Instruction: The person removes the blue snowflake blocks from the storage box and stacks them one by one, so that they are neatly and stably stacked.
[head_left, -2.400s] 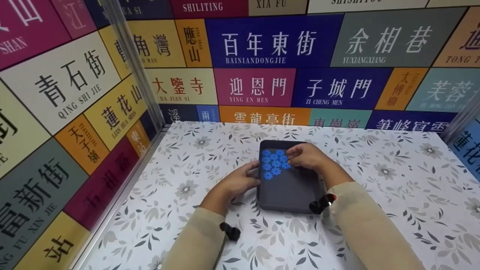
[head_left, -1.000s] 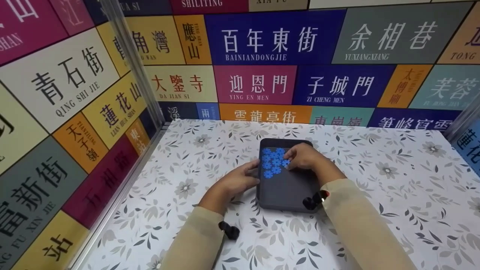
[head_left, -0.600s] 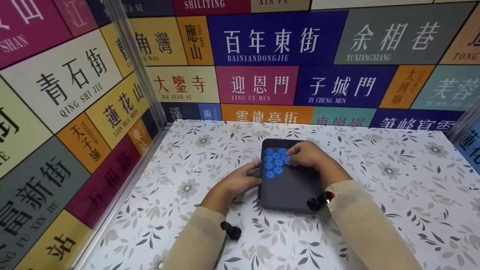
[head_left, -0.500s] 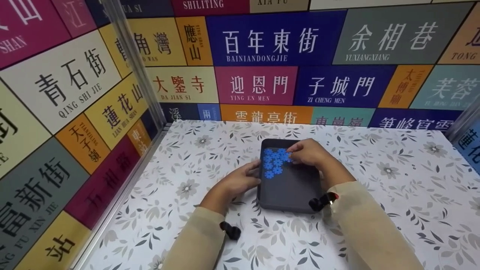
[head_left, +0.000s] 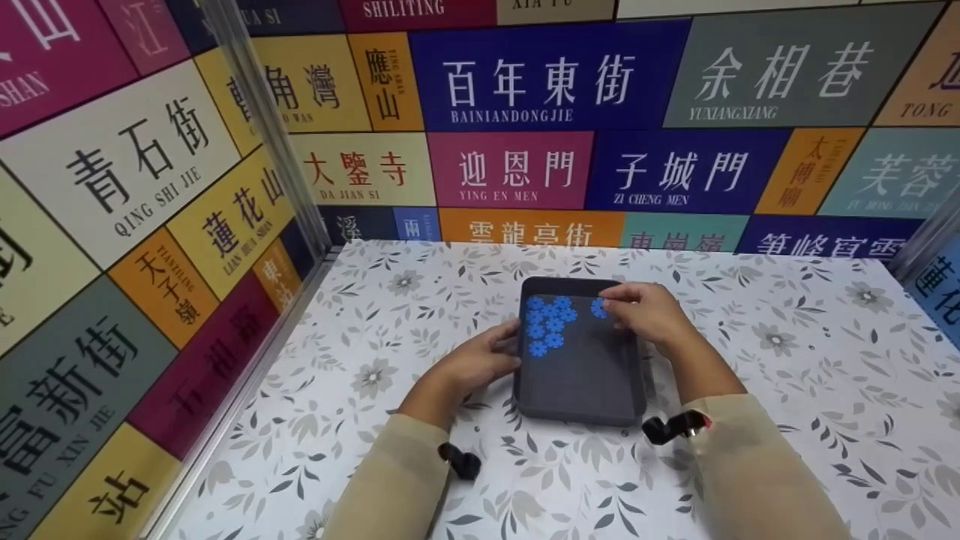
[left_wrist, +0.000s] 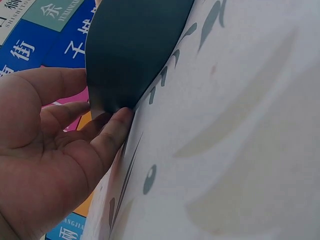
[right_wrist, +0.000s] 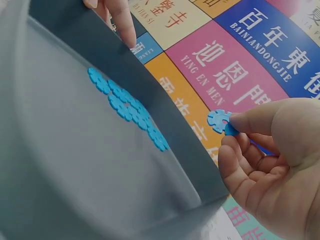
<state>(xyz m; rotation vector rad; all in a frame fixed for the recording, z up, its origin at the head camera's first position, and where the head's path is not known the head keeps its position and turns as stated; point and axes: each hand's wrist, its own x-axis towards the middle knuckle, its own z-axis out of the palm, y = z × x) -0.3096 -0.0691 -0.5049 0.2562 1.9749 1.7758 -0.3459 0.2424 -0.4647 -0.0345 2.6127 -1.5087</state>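
Between thumb and index finger my right hand (head_left: 651, 313) pinches a blue snowflake disc (head_left: 599, 307), over the far right part of a dark grey tray (head_left: 581, 386). The right wrist view shows this notched snowflake disc (right_wrist: 218, 121) held up by its edge, above the tray wall. Several more blue snowflake discs (head_left: 536, 330) lie flat, side by side, in the tray's far left corner. Against the outside of the tray's left wall rest the fingertips and thumb of my left hand (head_left: 480, 360). In the left wrist view those fingers are only loosely bent at the wall (left_wrist: 135, 45).
The tray stands on a table covered with a white leaf-and-flower cloth (head_left: 757, 442). Behind it rises a wall of coloured street-name panels (head_left: 517, 176), and another panelled wall (head_left: 150, 225) borders the left side. Black wrist cameras (head_left: 459, 461) sit on both sleeves.
My right hand has moved right, away from the cluster, with one blue snowflake disc in its fingertips. The other discs stay in the corner. My left hand keeps its place at the tray.
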